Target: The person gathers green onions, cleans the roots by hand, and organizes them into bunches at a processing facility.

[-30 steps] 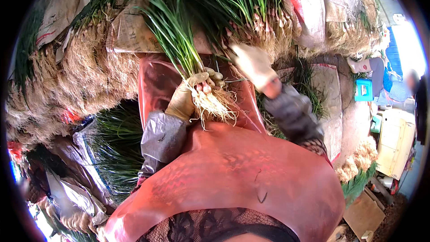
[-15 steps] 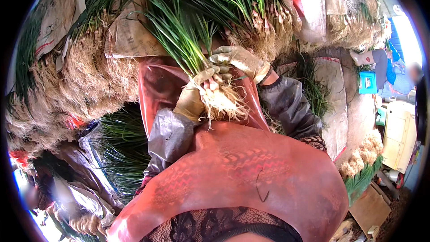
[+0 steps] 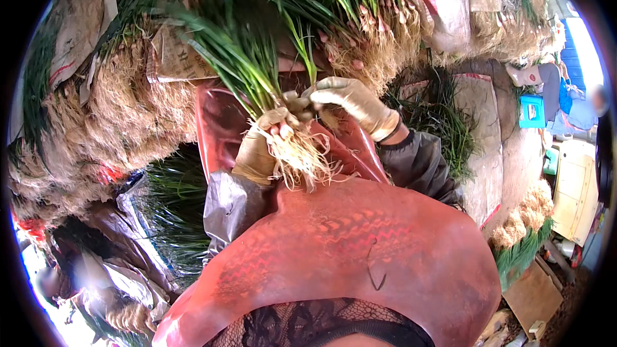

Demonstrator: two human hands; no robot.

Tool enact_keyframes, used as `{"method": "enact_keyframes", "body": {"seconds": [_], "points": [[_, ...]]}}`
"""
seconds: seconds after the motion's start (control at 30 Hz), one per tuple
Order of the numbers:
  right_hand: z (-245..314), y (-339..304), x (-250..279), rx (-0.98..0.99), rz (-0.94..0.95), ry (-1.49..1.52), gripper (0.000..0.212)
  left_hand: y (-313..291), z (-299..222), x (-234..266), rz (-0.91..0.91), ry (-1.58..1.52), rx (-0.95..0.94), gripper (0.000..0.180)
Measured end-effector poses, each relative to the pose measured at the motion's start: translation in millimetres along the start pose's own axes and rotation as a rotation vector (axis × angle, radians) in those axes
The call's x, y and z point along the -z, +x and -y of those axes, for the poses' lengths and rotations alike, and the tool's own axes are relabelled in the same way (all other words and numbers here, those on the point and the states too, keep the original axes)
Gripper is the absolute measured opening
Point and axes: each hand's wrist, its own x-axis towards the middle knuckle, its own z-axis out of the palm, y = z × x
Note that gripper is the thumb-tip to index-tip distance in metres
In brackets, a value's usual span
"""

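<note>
While heaps of green spring onions with pale hairy roots point(image 3: 109, 122) bank up along the upper and left sides of the view, a glossy reddish-brown plastic apron point(image 3: 360, 250) fills the lower middle, spreading from the person's chest outward over the lap. Flattened sheets of brown cardboard and paper point(image 3: 180, 58) lie tucked among the heaps on the upper left, and crumpled grey plastic sacks point(image 3: 122, 283) sit low on the left. Off to the right stand a small blue box point(image 3: 532, 111) and a pale cream crate point(image 3: 574, 183), well apart from the hands. Above the apron, the person holds a small bundle of spring onions with long green leaves and a tangle of white roots point(image 3: 292, 151), leaves pointing up and away, roots hanging toward the body. Wearing a tan cloth glove, the left hand point(image 3: 260, 154) is clenched round the bundle just above the roots. Coming from a dark sleeve, the right hand point(image 3: 353, 103), gloved in the same tan cloth, has its fingertips pinched on the stalks at the bundle's upper right, touching the left hand's fingers
</note>
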Motion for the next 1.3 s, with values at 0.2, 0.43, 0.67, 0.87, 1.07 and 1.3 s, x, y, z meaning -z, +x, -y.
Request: {"method": "enact_keyframes", "body": {"seconds": [0.2,0.43,0.67,0.87,1.07,1.3], "points": [[-6,-6,-24,0.722,-0.240,-1.136,0.016,6,3,23,-0.026,-0.036,0.072,0.029],[-7,32,2,0.672,-0.308,-1.389,0.067,17,4,0,0.065,-0.072,0.153,0.025],[-20,33,-10,0.563,-0.453,-1.263,0.057,4,0,-2,0.132,-0.038,0.064,0.023],[-20,0,47,-0.222,0.385,-1.581,0.036,-22,-40,-5,0.244,0.170,-0.225,0.032],[16,-29,42,-0.031,-0.252,-1.577,0.033,-18,-125,-22,0.256,0.397,-0.641,0.040],[-30,43,72,0.036,-0.553,-1.695,0.030,46,-197,-28,0.161,0.804,-1.063,0.050]]}}
